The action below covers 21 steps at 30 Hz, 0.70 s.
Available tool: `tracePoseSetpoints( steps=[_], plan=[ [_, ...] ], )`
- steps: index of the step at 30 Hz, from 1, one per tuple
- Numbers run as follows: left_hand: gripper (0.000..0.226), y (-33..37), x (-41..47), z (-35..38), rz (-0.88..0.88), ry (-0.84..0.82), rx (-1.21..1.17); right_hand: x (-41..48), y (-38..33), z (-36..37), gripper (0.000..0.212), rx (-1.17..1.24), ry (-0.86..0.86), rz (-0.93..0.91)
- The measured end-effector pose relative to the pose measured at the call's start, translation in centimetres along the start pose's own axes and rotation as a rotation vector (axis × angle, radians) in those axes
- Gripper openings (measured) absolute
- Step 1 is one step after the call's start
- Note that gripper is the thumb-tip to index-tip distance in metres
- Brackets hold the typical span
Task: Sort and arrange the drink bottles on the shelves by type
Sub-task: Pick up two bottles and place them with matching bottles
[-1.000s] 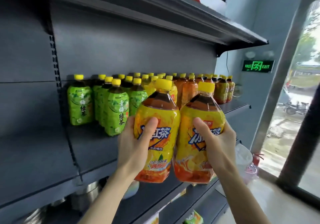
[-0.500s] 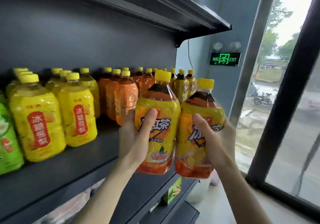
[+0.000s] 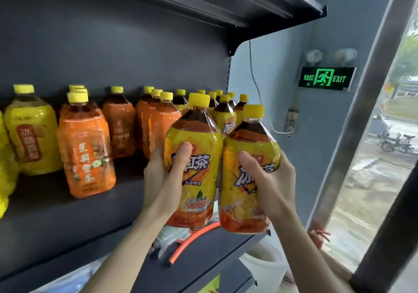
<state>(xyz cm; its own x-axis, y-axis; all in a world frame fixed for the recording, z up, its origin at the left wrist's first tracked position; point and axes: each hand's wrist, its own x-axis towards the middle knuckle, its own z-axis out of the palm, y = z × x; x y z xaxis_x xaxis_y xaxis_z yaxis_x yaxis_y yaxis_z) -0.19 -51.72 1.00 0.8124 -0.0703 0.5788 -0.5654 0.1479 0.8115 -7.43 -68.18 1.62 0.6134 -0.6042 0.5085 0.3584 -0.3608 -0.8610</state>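
I read this as the carry-and-place step; my left hand [image 3: 162, 179] grips one iced-tea bottle [image 3: 196, 191] and my right hand [image 3: 271, 179] grips a second iced-tea bottle [image 3: 237, 204]; both are upright, side by side and about touching, held in the air in front of the shelf [image 3: 67, 220] near its right end. The left fingers [image 3: 184, 154] are curled round the label with the thumb across the front; the right fingers [image 3: 248, 163] wrap likewise, clamped on their bottle. Matching bottles [image 3: 224, 118] stand at the back right of the shelf, beside the orange bottles [image 3: 86, 147]. Next, I judge, both need lifting onto the shelf and setting down upright in front of that matching group, without knocking the orange row.
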Motion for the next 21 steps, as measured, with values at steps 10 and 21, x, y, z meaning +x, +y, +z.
tracePoseSetpoints(
  steps=[10,21],
  plan=[
    [0.047,-5.7,6.2,10.5,0.006,0.151,0.000,13.0,7.0,-1.8,0.060,0.068,-0.157,0.016],
    [0.022,-7.8,6.0,16.9,-0.014,0.439,0.223,19.6,12.6,-2.8,0.067,0.245,-0.427,0.039]
  ],
)
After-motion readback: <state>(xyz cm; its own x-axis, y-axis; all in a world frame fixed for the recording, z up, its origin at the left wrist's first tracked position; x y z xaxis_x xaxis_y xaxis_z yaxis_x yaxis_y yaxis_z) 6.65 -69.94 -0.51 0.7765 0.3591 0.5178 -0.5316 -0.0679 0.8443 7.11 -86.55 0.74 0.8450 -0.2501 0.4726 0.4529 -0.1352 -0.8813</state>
